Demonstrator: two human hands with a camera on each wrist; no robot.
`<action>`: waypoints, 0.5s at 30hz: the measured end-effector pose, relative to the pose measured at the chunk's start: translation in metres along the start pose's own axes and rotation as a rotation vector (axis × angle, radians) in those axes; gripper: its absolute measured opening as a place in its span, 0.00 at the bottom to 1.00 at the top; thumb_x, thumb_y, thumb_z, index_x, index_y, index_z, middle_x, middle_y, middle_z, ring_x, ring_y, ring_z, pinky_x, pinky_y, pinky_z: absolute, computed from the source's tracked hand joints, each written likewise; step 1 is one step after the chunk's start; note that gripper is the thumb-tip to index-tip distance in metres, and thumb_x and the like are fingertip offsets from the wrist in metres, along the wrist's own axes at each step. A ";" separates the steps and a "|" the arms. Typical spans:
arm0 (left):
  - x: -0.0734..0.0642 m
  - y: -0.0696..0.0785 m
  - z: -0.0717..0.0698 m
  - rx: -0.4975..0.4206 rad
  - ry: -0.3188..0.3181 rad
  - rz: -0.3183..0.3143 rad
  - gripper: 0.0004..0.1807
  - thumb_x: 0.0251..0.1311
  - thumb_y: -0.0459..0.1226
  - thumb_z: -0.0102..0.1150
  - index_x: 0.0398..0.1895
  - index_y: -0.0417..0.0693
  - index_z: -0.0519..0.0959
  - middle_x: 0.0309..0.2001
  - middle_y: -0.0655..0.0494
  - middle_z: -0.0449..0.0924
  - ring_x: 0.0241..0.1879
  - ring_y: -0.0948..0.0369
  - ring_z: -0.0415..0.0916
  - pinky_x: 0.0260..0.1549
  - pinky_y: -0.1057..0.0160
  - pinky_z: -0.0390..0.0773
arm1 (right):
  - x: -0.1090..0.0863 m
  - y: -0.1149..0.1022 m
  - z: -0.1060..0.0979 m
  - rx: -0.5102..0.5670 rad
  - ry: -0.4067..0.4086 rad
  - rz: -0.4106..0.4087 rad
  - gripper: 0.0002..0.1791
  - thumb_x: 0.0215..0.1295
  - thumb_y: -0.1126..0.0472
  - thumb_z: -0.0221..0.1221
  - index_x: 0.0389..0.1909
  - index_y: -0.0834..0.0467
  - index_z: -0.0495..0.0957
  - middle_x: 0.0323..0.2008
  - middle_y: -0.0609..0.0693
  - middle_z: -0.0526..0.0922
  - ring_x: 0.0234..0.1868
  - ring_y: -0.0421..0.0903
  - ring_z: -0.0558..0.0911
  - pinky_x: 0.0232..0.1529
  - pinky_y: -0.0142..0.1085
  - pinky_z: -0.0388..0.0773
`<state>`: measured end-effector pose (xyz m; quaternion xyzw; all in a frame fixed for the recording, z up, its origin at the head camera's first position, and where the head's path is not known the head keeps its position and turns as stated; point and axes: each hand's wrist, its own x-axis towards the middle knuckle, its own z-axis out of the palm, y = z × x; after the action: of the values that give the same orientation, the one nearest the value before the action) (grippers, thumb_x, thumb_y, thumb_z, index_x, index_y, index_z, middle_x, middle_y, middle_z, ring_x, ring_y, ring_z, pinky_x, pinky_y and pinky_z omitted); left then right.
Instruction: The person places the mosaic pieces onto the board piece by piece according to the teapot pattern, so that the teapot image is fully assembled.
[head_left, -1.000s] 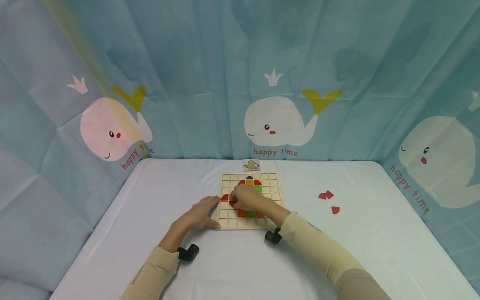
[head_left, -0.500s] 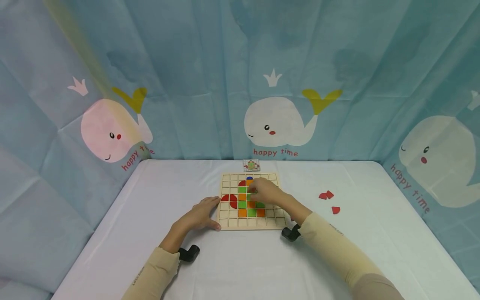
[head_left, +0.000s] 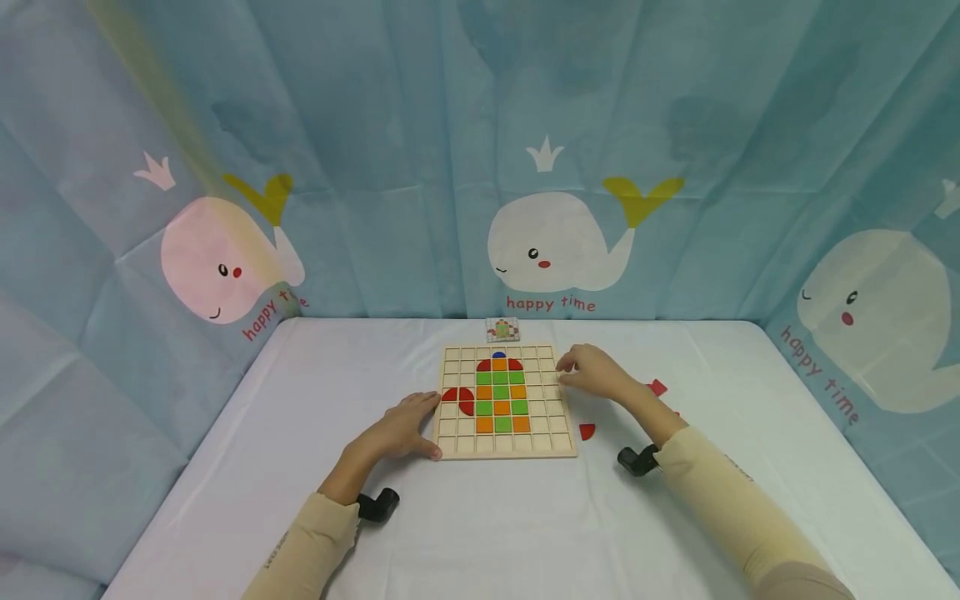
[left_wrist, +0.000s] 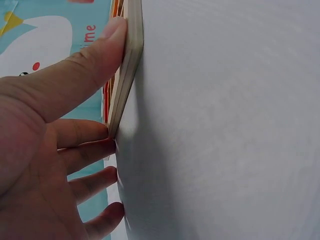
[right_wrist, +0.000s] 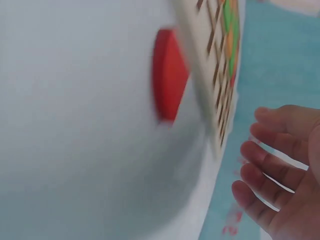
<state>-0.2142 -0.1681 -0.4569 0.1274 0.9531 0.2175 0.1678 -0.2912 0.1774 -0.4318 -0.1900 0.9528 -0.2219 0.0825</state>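
Observation:
A wooden grid board (head_left: 551,433) lies on the white table, its cells partly filled with green and orange square tiles (head_left: 502,407). Red quarter-round tiles (head_left: 467,402) sit at the left and near the top, under a blue half-round tile (head_left: 498,355). Along the board's left edge rests my left hand (head_left: 401,427), thumb and fingertips against the rim. My right hand (head_left: 600,372) hovers by the upper right edge, fingers loosely bent and nothing between them in the right wrist view. Below it, a red quarter-round tile (right_wrist: 170,75) lies beside the board.
Behind the board is a small pattern card (head_left: 502,330). More red tiles (head_left: 657,387) lie to the right, partly covered by my right forearm. A blue curtain (head_left: 420,250) with whales hangs behind the table.
My right hand has left the red tiles at the board's left, crossed the board and moved off past its right edge. The left hand stays put.

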 end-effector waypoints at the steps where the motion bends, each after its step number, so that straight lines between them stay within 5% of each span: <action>1: 0.000 0.000 0.000 -0.001 -0.001 0.001 0.56 0.40 0.45 0.78 0.73 0.40 0.59 0.74 0.43 0.58 0.75 0.43 0.50 0.69 0.35 0.55 | -0.002 0.005 -0.001 -0.002 0.003 0.013 0.13 0.63 0.60 0.61 0.44 0.62 0.84 0.39 0.53 0.83 0.43 0.50 0.80 0.48 0.47 0.79; 15: -0.001 -0.001 0.001 -0.010 0.004 0.005 0.56 0.40 0.46 0.78 0.73 0.41 0.59 0.75 0.43 0.57 0.75 0.44 0.49 0.69 0.36 0.54 | -0.034 0.065 -0.015 -0.043 0.050 0.105 0.14 0.60 0.61 0.61 0.44 0.65 0.83 0.42 0.60 0.83 0.48 0.58 0.79 0.52 0.54 0.77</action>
<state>-0.2136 -0.1692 -0.4579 0.1284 0.9520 0.2227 0.1661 -0.2849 0.2507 -0.4452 -0.1358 0.9678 -0.2014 0.0660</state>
